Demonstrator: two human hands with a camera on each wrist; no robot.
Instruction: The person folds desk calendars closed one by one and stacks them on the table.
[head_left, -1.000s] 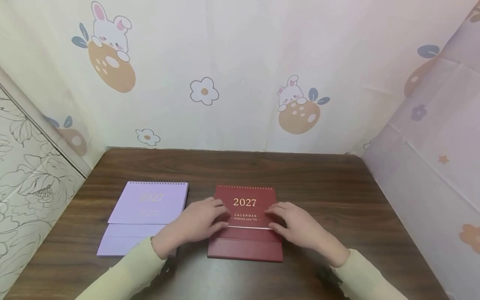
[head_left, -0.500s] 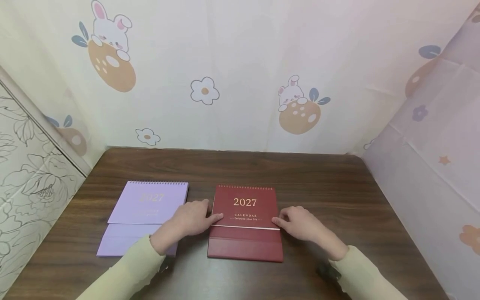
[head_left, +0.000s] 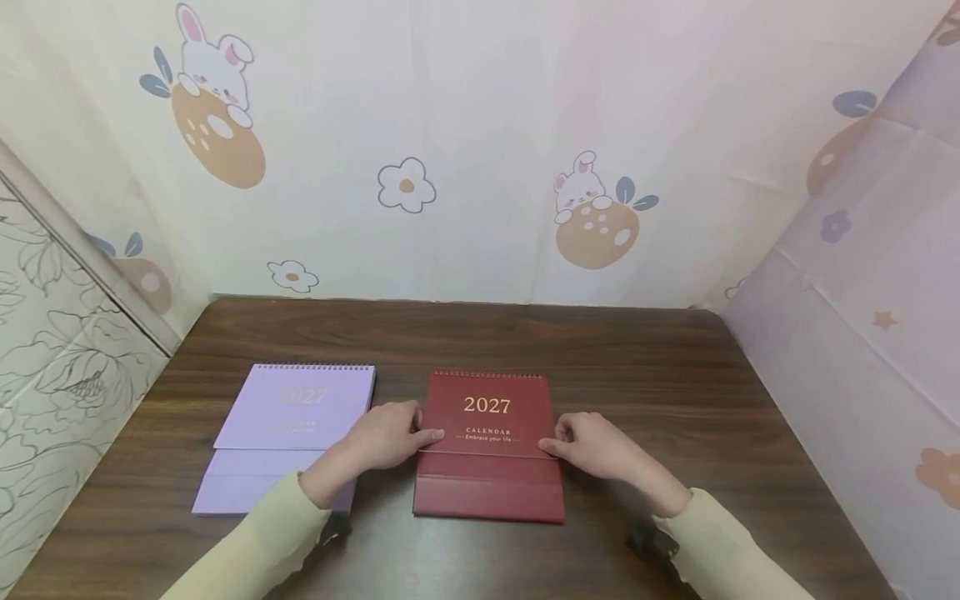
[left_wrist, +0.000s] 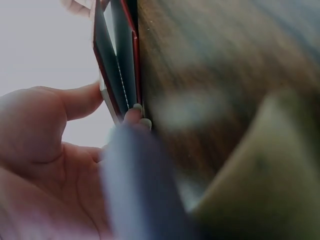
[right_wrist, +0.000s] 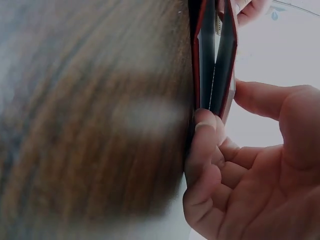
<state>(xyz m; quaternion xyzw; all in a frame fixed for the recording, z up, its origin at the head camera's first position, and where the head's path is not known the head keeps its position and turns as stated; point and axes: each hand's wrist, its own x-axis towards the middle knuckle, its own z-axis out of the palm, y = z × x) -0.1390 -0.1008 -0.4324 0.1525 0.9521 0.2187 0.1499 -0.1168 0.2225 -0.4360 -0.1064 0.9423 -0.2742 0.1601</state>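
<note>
A dark red desk calendar (head_left: 487, 421) marked 2027 stands on the wooden table, propped on its folding base. On its left side my left hand (head_left: 381, 437) pinches the edge, thumb on the front cover and fingertips tucked behind. My right hand (head_left: 596, 447) grips the opposite edge in the same way. From the left wrist, the calendar (left_wrist: 115, 65) shows its gap between front panel and base, with fingertips at its mouth. The right wrist view has the calendar (right_wrist: 227, 55) from the other side, my thumb touching the front.
A lilac 2027 desk calendar (head_left: 300, 408) stands to the left, partly behind my left forearm. The brown wood-grain table (head_left: 637, 350) reaches a wall hung with patterned cloth (head_left: 480, 125). More patterned cloth (head_left: 862, 292) borders the right side.
Both hands have moved outward from the red calendar's front cover to its side edges, thumbs staying in front. The pale page strip under the cover has become thinner. The lilac calendar stays put.
</note>
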